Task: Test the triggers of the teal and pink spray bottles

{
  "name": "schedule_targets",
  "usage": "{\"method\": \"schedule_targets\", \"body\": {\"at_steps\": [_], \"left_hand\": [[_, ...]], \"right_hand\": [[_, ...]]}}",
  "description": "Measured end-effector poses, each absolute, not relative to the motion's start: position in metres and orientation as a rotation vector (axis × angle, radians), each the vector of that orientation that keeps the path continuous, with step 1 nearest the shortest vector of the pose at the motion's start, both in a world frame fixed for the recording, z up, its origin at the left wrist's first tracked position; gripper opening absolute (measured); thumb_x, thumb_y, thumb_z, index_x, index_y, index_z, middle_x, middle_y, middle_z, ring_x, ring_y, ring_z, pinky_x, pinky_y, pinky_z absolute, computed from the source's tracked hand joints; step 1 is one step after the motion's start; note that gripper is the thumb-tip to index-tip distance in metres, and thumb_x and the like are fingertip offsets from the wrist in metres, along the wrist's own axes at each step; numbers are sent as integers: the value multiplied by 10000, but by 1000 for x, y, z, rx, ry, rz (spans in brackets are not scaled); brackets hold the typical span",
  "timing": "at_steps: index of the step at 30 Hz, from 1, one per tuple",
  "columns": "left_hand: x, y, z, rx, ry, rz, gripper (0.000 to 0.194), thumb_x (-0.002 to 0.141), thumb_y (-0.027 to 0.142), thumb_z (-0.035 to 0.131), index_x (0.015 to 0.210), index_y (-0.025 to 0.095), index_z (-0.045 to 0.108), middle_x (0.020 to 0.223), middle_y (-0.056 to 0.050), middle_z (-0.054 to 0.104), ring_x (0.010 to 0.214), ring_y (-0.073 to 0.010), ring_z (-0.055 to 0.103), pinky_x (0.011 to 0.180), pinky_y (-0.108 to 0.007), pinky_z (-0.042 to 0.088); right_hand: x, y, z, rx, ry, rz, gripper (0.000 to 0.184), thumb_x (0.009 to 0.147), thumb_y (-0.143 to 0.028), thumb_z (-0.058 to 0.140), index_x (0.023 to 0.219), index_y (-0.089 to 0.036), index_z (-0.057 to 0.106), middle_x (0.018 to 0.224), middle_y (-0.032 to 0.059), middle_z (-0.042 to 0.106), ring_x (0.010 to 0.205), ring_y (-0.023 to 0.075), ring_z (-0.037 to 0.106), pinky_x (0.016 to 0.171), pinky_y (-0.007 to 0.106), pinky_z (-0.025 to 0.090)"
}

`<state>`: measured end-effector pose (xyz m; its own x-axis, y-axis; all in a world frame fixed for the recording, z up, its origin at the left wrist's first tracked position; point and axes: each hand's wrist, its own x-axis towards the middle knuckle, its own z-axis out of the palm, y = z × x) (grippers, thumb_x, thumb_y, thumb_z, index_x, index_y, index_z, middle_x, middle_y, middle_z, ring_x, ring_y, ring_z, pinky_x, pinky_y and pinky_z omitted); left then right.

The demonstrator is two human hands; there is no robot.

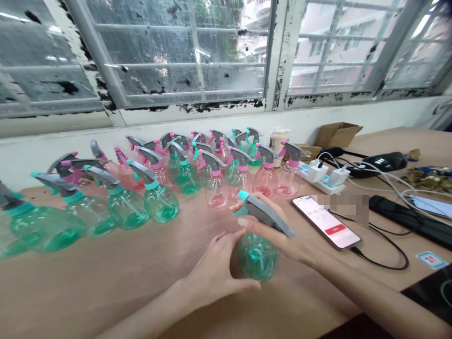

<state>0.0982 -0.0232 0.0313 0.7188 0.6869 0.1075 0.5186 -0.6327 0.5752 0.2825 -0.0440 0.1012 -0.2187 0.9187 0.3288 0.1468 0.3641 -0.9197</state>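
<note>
While the left hand (216, 264) holds the rounded, translucent green plastic spray bottle (260, 260) from nine o'clock, presumably for stability, the right hand (275, 236) grips its grey-and-teal trigger head (264, 213) from three o'clock, over the light-brown table (123, 268), at six o'clock from the translucent pink bottles (264, 182).

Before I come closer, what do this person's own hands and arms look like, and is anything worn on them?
Both the left hand and the right hand are human and gloveless, with slender fingers. No sleeve, watch or bracelet shows on either forearm. The upper arms are out of frame.
</note>
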Motion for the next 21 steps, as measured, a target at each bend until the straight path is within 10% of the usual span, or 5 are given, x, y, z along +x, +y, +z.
{"method": "schedule_targets", "body": {"at_steps": [21], "left_hand": [[30, 9, 6, 2745, 1223, 225, 718, 914, 612, 450, 1479, 183, 339, 1554, -131, 274, 1438, -304, 236, 1161, -523, 207]], "right_hand": [[260, -1, 85, -764, -1740, 921, 141, 853, -254, 558, 971, -236, 634, 963, 14, 670, 780, 154, 643, 714, 301, 530]]}}
